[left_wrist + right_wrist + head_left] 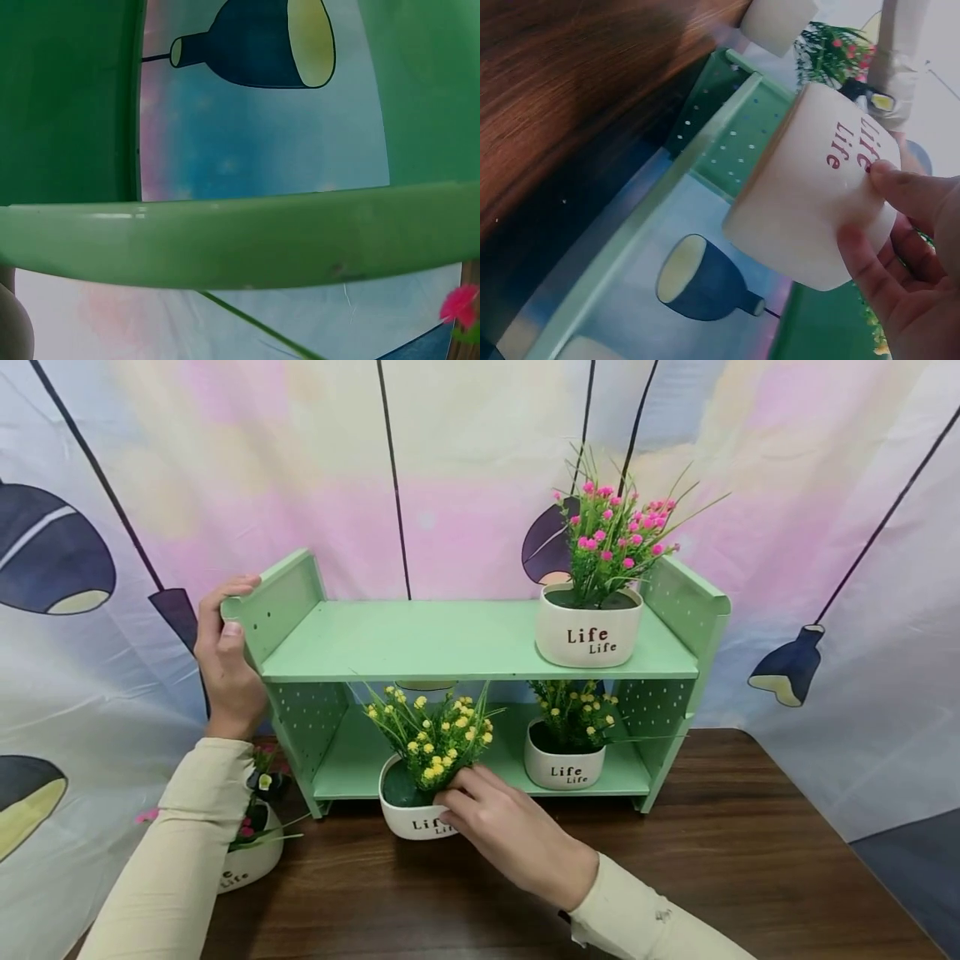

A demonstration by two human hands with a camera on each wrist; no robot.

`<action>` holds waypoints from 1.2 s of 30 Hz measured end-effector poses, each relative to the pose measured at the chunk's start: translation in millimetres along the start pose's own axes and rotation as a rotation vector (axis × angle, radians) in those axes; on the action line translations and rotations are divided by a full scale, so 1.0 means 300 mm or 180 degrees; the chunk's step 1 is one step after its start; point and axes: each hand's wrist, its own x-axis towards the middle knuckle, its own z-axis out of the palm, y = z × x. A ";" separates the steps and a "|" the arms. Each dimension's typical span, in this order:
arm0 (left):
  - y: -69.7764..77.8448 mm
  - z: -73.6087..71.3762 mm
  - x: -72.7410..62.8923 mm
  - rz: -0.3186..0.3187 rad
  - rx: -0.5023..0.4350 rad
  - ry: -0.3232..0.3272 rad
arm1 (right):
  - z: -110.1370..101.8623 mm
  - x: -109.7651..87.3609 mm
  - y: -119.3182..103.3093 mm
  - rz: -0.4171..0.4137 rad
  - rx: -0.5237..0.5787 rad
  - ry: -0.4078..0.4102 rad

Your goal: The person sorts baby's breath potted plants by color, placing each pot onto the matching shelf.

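A green two-tier shelf stands on the table. My left hand grips the upper front corner of its left side panel, and that panel's edge crosses the left wrist view. With thumb and fingers my right hand pinches the right side of a white flowerpot marked "Life" and holding yellow flowers. This pot is in front of the lower tier, left of centre. In the right wrist view the pot's white wall shows close up, tilted in the picture, with the fingers on its rim side.
A pot with pink flowers stands on the upper tier at right. Below it, another yellow-flowered pot sits on the lower tier. A further pink-flowered pot is on the brown table, partly behind my left sleeve. A patterned curtain hangs behind.
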 end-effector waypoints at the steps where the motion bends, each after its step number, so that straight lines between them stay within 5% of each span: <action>1: 0.001 0.001 0.001 0.0001 -0.0015 0.0000 | 0.012 0.010 0.004 0.0013 -0.0040 0.0009; 21: 0.008 0.011 0.002 0.0016 -0.0161 0.0088 | 0.226 0.155 0.104 0.0253 0.0142 0.0032; 36: 0.014 0.023 0.000 -0.0059 -0.0358 0.0127 | 0.265 0.186 0.099 0.0370 0.0208 0.0024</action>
